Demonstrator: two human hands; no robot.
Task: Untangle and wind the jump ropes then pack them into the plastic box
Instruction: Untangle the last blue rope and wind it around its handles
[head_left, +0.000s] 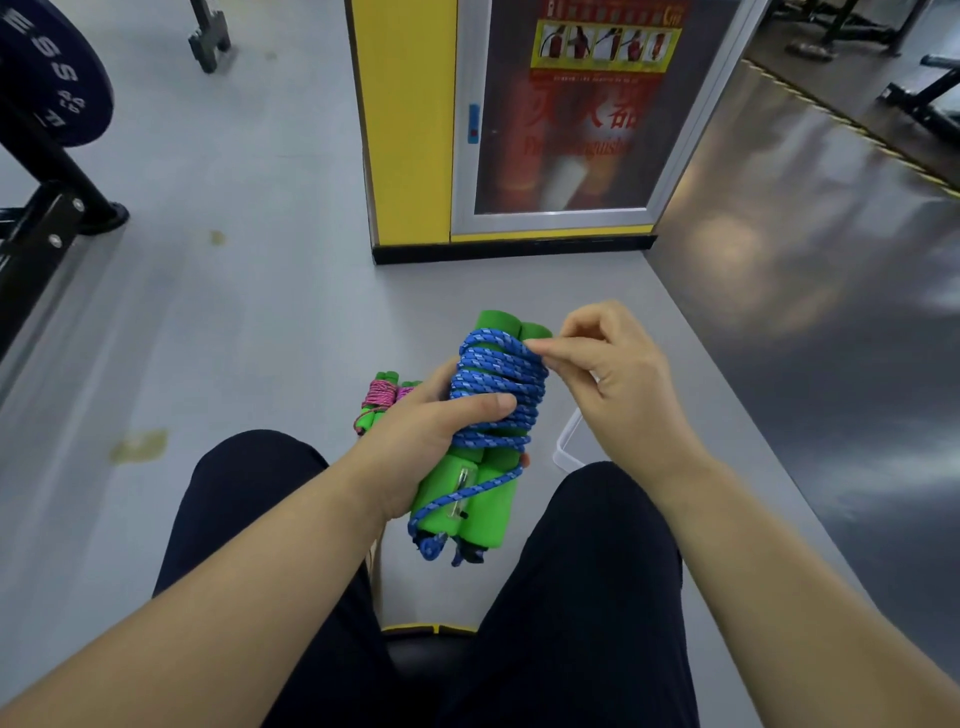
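Observation:
A blue jump rope (496, 384) is wound in many turns around its two green foam handles (483, 514), held side by side. My left hand (426, 436) grips the bundle from the left, thumb pressed across the coils. My right hand (608, 374) pinches the rope at the top right of the coils with thumb and forefinger. A short blue loop and the rope ends hang at the handles' lower end. A pink jump rope (382, 397), wound on green handles, lies on the floor behind my left hand. A corner of the clear plastic box (566, 447) shows under my right wrist.
I am seated, with my dark-trousered knees (249, 483) at both sides of the bundle. A yellow pillar with a fire extinguisher cabinet (561, 119) stands ahead. A weight rack with a black plate (47, 78) is at the far left. Grey floor (234, 312) lies around.

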